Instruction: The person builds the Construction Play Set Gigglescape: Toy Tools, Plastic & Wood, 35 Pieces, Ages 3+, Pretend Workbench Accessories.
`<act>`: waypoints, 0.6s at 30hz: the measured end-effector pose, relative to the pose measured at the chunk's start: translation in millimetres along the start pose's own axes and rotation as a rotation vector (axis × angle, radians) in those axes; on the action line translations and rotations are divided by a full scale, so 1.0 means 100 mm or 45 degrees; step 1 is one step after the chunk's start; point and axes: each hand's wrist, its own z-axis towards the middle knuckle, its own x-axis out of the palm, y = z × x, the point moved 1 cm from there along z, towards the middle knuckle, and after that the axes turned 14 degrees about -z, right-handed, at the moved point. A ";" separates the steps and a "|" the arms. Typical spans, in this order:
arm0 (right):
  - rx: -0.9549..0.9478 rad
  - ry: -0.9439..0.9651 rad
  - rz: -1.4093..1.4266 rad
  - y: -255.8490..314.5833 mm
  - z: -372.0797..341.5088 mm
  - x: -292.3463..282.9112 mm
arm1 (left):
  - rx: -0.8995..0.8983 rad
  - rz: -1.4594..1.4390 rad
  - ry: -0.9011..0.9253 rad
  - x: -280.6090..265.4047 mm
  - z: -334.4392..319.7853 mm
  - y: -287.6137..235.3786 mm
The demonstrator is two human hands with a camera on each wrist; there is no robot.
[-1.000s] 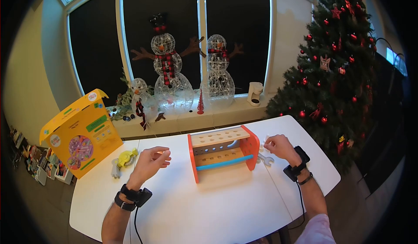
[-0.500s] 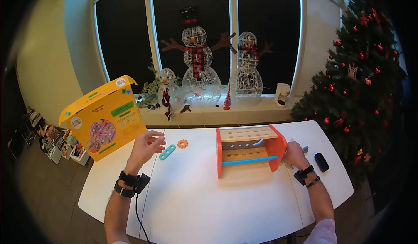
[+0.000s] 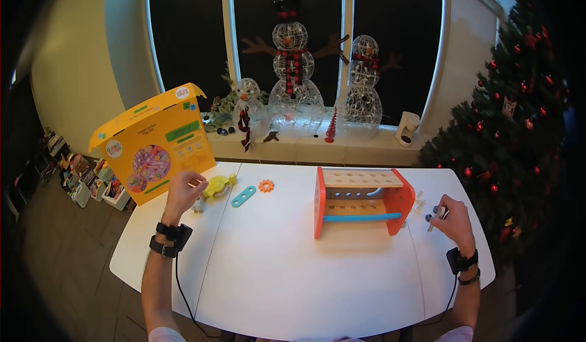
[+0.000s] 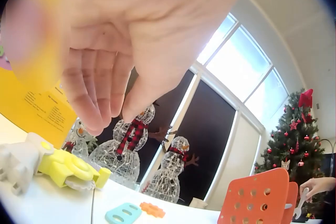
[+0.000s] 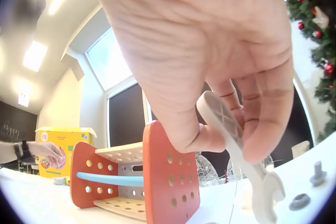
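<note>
My right hand (image 3: 455, 221) pinches a light grey toy wrench (image 5: 258, 182) between thumb and fingers, its open end pointing down. It is over the table's right side, near a grey bolt (image 5: 318, 174) and a grey nut (image 5: 300, 201). To its left stands a wooden toy toolbox with red side panels (image 3: 320, 204) and a blue bar handle (image 3: 360, 217). My left hand (image 3: 185, 189) is raised and holds nothing, fingers loosely extended. Beside it on the table lies a yellow-green toy tool (image 4: 68, 166) with a grey part (image 4: 21, 163).
A teal strip with holes (image 3: 244, 196) and an orange gear (image 3: 266, 186) lie left of the toolbox. A yellow box (image 3: 177, 149) stands at the table's back left. Small cream pieces (image 3: 420, 201) lie right of the toolbox. A Christmas tree (image 3: 500, 134) rises beyond the right edge.
My right hand has taken hold of the wrench beside the toolbox and moved right with it. The left hand stays raised and holds nothing. The head view has turned left.
</note>
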 end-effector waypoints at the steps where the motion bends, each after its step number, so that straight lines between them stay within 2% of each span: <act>1: 0.021 -0.029 0.090 -0.02 -0.03 -0.05 | 0.007 -0.011 0.018 0.00 -0.02 -0.01; 3: 0.089 -0.066 0.155 -0.10 -0.14 -0.19 | -0.002 -0.035 0.066 0.06 -0.07 -0.02; 5: 0.012 -0.220 0.108 -0.15 -0.18 -0.29 | -0.016 -0.060 0.096 0.11 -0.09 -0.08; 8: 0.072 -0.309 0.128 -0.36 -0.19 -0.26 | -0.022 -0.071 0.116 0.21 -0.09 -0.15; 13: 0.189 -0.304 0.294 -0.59 -0.22 -0.16 | 0.014 -0.050 0.160 0.36 -0.08 -0.28; 15: 0.292 -0.346 0.984 -0.56 -0.23 -0.14 | 0.025 -0.008 0.196 0.40 -0.09 -0.37; 16: 0.304 -0.351 0.987 -0.55 -0.23 -0.16 | 0.032 -0.004 0.206 0.41 -0.10 -0.40; 18: 0.436 -0.249 1.483 -0.56 -0.22 -0.19 | 0.024 -0.007 0.211 0.43 -0.10 -0.45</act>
